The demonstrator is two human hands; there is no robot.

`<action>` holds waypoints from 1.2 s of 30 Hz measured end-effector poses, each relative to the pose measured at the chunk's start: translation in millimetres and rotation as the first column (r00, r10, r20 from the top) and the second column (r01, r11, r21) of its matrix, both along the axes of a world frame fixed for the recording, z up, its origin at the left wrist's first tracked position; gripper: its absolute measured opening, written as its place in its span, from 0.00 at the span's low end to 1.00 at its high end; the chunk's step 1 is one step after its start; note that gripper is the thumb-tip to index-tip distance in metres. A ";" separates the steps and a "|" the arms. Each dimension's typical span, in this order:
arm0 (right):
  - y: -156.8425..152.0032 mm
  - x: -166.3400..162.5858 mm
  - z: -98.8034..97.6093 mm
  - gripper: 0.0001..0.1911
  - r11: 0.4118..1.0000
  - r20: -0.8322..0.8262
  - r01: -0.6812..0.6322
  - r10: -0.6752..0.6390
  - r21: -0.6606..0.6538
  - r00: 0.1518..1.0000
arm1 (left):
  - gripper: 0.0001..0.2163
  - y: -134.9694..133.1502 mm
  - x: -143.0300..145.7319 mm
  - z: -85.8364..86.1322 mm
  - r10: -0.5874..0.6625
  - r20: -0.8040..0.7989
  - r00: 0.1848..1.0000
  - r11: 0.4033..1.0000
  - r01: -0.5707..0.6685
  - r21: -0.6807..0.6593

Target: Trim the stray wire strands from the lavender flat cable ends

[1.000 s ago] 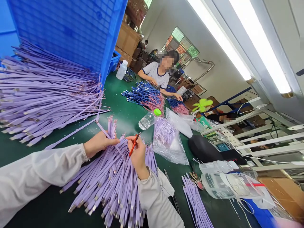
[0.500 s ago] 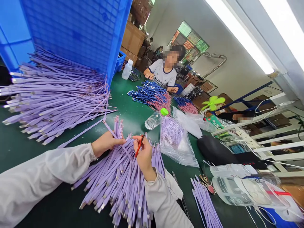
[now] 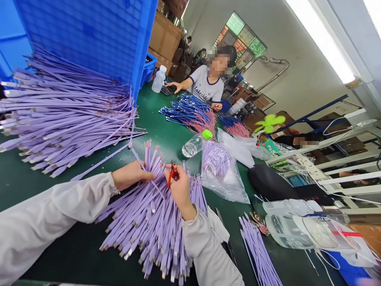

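Left hand (image 3: 131, 175) closed round the top of a lavender flat-cable bunch (image 3: 151, 226), thumb on the strands, holding them gathered at the neck so the metal-tipped ends splay toward the near side on the bench (image 3: 70, 165). Right hand (image 3: 180, 190) closed too, pinching red-handled snips (image 3: 171, 176) upright just beside the bunch, blades up in the strands, prob. kept short in the fingers for close work btwn the cables. Both forearms rest low in pale sleeves, likely to steady the grip. Big lavender cable sheaf (image 3: 65, 115) lies at far left, draped from under a tilted blue plastic crate (image 3: 83, 35), prob. propped that way so the ends fan out & stay easy to pull. Clear poly bag w/ lavender cables (image 3: 216, 171) sits right of the hands, w/ a green-capped water bottle (image 3: 195, 143) just beyond it. Smaller lavender cable bunch (image 3: 257, 254) lies near right, next to a pair of scissors (image 3: 258, 223), seemingly kept in reach. Across the bench a co-worker (image 3: 205, 83) sits behind blue cable bundles (image 3: 187, 113) w/ pink-red wire ends, one hand by a phone (image 3: 168, 90).
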State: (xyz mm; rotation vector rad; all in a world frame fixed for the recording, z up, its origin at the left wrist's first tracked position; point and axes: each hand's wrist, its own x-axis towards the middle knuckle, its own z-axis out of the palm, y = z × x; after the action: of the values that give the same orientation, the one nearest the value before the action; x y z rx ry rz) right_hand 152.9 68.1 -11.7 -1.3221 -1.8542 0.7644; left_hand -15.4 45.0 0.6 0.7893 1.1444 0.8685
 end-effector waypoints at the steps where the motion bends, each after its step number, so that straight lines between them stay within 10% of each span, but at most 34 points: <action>1: -0.4 1.0 -0.5 0.09 1.000 0.009 -0.001 0.001 0.020 1.000 | 0.12 0.1 0.3 -0.4 0.004 0.014 1.000 1.000 -0.004 -0.006; 36: -6.3 3.5 9.0 0.14 0.976 0.057 -0.163 0.157 0.145 0.986 | 0.18 0.6 2.9 2.1 0.005 -0.029 1.000 1.000 -0.005 0.017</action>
State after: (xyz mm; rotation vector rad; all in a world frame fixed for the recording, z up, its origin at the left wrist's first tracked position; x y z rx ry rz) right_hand 156.4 61.7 -2.7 -1.1144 -2.0313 0.6669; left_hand -12.5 45.7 2.7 0.8152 1.1661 0.8742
